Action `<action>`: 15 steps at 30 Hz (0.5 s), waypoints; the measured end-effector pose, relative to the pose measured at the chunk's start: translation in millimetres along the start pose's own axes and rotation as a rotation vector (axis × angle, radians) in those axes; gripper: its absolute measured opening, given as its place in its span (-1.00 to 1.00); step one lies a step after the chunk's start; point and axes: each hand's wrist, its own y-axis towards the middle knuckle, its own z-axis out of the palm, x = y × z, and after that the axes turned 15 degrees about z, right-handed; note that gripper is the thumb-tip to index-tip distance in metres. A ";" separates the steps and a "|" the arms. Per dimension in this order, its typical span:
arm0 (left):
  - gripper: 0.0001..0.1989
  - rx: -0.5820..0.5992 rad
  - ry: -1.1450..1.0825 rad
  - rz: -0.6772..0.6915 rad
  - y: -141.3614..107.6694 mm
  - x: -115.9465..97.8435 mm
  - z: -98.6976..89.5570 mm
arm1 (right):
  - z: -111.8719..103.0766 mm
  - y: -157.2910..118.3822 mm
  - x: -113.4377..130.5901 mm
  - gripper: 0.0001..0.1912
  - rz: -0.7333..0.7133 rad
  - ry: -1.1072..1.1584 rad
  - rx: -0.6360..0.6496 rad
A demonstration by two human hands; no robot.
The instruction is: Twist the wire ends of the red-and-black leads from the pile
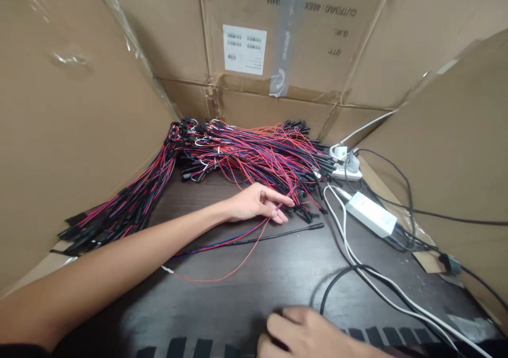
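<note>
My left hand (264,203) reaches over the dark table, its thumb and fingers pinched on thin red and purple wires at the front of a big wire pile (254,151). From that hand an orange wire (238,267) loops down to a small white connector (167,269). A black cable (278,234) lies beneath, beside red and blue wires. Near the bottom edge is my right hand (304,334), its fingers curled down; whatever it may hold is hidden.
Another wire bundle (130,204) leans at the left wall. On the right sit a white power strip (347,172), a white adapter (371,214) and looping white and black cables. Black tape strips (204,347) line the front edge. Cardboard walls surround the table.
</note>
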 end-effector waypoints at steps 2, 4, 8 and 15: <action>-0.59 0.004 0.007 0.000 0.4 0.1 -0.6 | -7.4 4.9 -8.3 -0.83 0.015 0.088 0.058; -0.59 0.010 0.012 0.000 0.8 0.5 -1.0 | -18.5 12.1 -14.8 -0.82 0.028 0.153 0.126; -0.57 0.018 0.002 -0.016 0.6 1.7 -1.6 | -41.1 34.2 -29.3 -0.75 -0.006 0.196 0.157; -0.59 -0.006 0.010 0.012 0.1 0.7 -1.6 | -39.3 51.6 -103.7 -0.84 0.106 0.180 -0.234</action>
